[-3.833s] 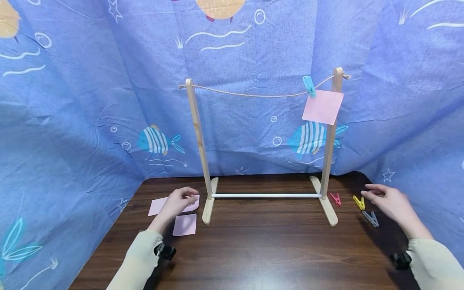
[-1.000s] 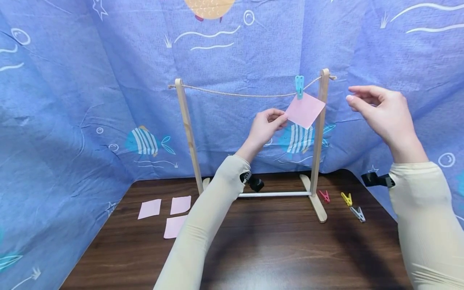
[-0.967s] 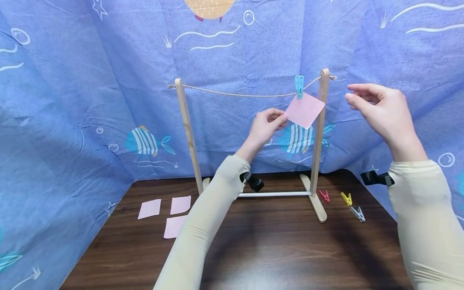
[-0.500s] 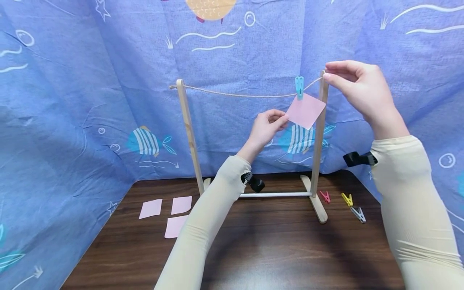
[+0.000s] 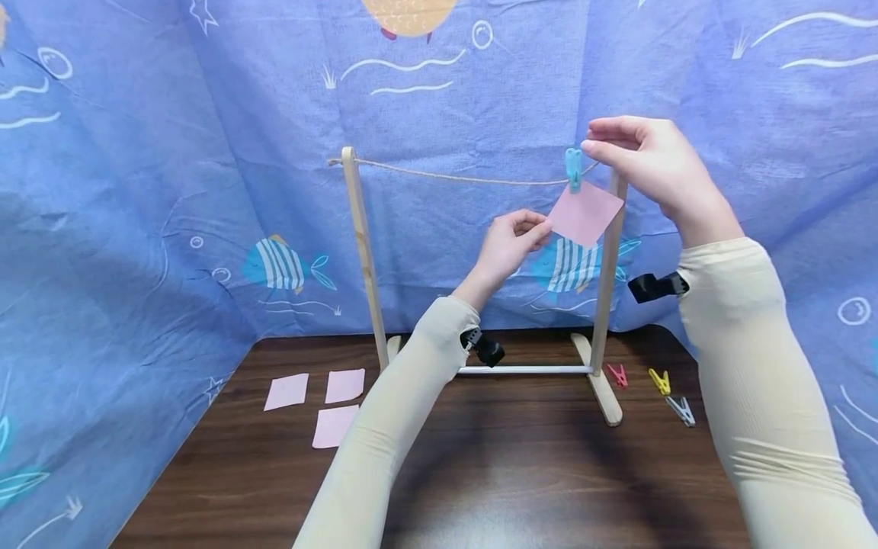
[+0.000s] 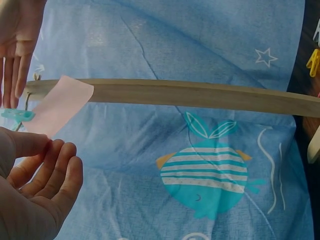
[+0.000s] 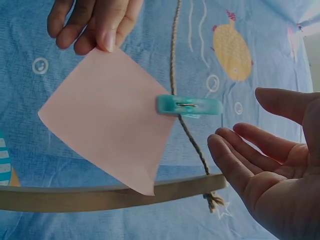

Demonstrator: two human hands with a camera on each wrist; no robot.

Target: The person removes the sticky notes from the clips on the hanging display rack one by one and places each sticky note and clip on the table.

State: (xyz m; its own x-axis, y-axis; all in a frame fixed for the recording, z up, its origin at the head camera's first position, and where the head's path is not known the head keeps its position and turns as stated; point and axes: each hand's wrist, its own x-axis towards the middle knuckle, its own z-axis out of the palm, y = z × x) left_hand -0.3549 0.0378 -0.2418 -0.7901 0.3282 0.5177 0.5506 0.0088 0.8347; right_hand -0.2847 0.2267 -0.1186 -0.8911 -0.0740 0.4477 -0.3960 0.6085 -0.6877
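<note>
A pink square of paper [image 5: 586, 213] hangs cornerwise from the string [image 5: 453, 178] by a turquoise clothespin [image 5: 573, 169]. My left hand [image 5: 511, 248] pinches the paper's left corner between thumb and fingers, seen close up in the left wrist view. Beside the clothespin's upper end is my right hand [image 5: 648, 164], its thumb and fingers parted. In the right wrist view a gap shows between those fingertips [image 7: 216, 140] and the handle end of the clothespin [image 7: 190, 105]. The top of the right post is hidden behind my right hand in the head view.
The string runs between two wooden posts [image 5: 363, 252] joined by a white bar [image 5: 528, 370]. Three pink paper squares [image 5: 286, 391] lie at the table's left. Red [image 5: 617, 375], yellow [image 5: 660, 381] and grey [image 5: 680, 411] clothespins lie at the right. A blue fish-print cloth [image 5: 453, 282] hangs behind.
Both hands have risen from the table. My left hand has come to hold the hanging paper's corner, turning it. Over the last second my right hand has moved left to the clothespin.
</note>
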